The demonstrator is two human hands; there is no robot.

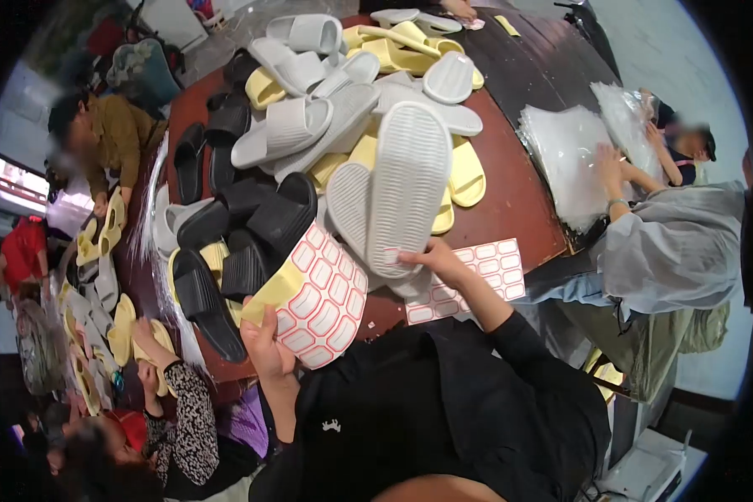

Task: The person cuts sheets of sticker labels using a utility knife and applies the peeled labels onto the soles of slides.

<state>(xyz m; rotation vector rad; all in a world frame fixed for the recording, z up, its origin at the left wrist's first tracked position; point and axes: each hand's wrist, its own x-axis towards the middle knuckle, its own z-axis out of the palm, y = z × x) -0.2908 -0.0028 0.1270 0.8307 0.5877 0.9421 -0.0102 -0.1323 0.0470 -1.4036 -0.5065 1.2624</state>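
My left hand [269, 345] is closed on the lower left edge of a sheet of red-bordered stickers [325, 297], which has a bare yellow strip along one side. A light grey slipper [412, 180] has its ribbed sole turned toward me. My right hand [441, 261] grips its heel end, one digit lying across the sole beside a small reddish mark. Another grey slipper [349, 205], sole also showing, lies just behind it to the left. Beneath my right forearm, a second sticker sheet [500, 269] rests at the table's near edge.
Grey, yellow and black slippers [289, 213] are heaped on the reddish-brown table [510, 188]. Clear plastic bags [565, 159] are stacked at the right, where a person in a grey shirt [669, 243] handles them. Other people work around more slippers [121, 330] at the left.
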